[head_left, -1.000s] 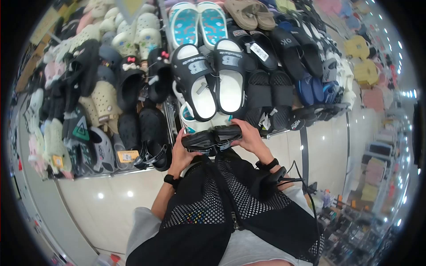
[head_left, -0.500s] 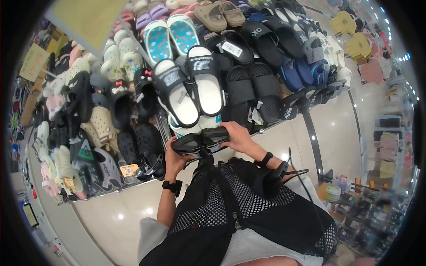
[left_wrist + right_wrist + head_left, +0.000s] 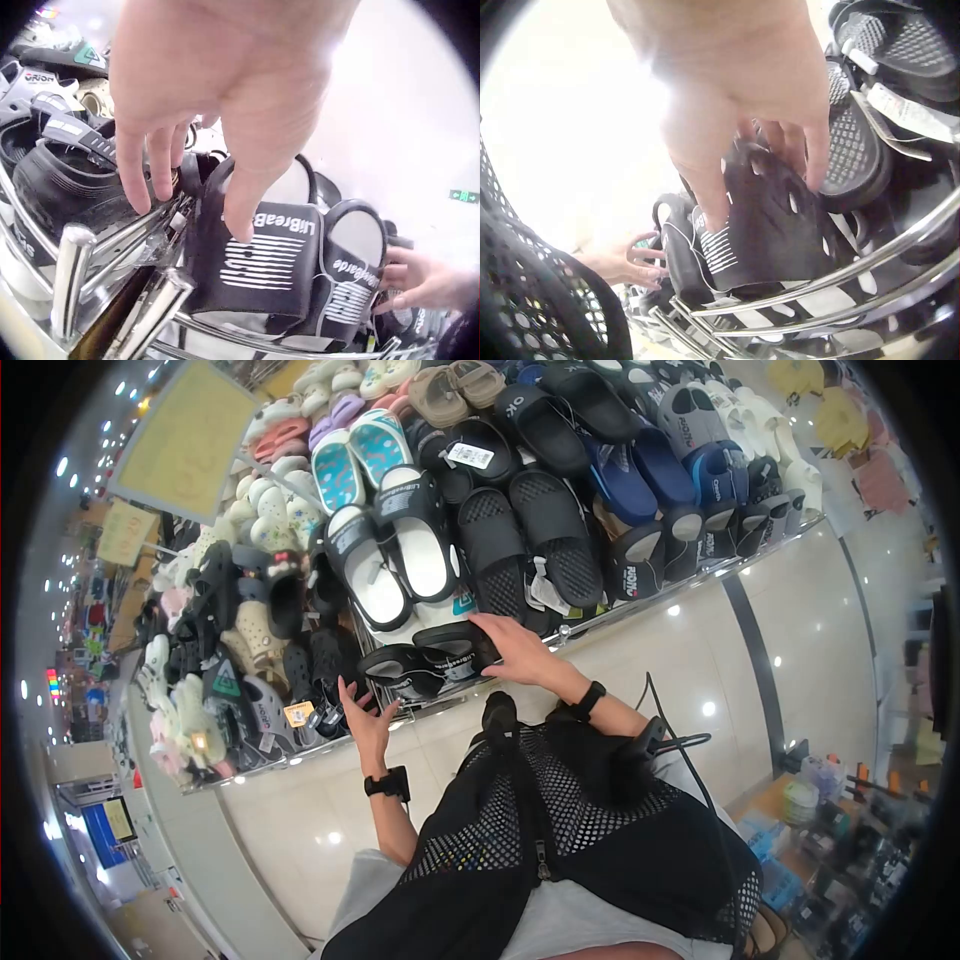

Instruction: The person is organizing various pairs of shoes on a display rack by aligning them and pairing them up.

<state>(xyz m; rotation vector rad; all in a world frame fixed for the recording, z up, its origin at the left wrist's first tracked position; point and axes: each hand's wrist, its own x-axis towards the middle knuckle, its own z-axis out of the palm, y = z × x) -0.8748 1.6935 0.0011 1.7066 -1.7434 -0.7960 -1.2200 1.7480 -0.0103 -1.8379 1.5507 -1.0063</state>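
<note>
A pair of black slides with white striped lettering stands at the front of the shoe rack; the left slide (image 3: 259, 262) and right slide (image 3: 346, 289) are side by side behind the chrome rail. My left hand (image 3: 367, 725) is just left of the pair, fingers spread and holding nothing. In the left wrist view its thumb overlaps the left slide's strap. My right hand (image 3: 522, 652) grips the right slide, its thumb (image 3: 711, 210) on the lettered strap and its fingers over the far side. Behind them lies a similar black-and-white pair of slides (image 3: 420, 545).
The chrome rail (image 3: 832, 277) runs along the rack's front edge, with short posts (image 3: 71, 270) on the left. Black textured slides (image 3: 555, 535) lie to the right, dark clogs (image 3: 71, 172) to the left. A yellow sign (image 3: 185, 440) stands over the rack. Tiled floor (image 3: 650, 670) lies in front.
My left hand has let go of the slides and drawn away to their left. The pair now stands behind the rail. My right hand stays on it, and the head view has turned.
</note>
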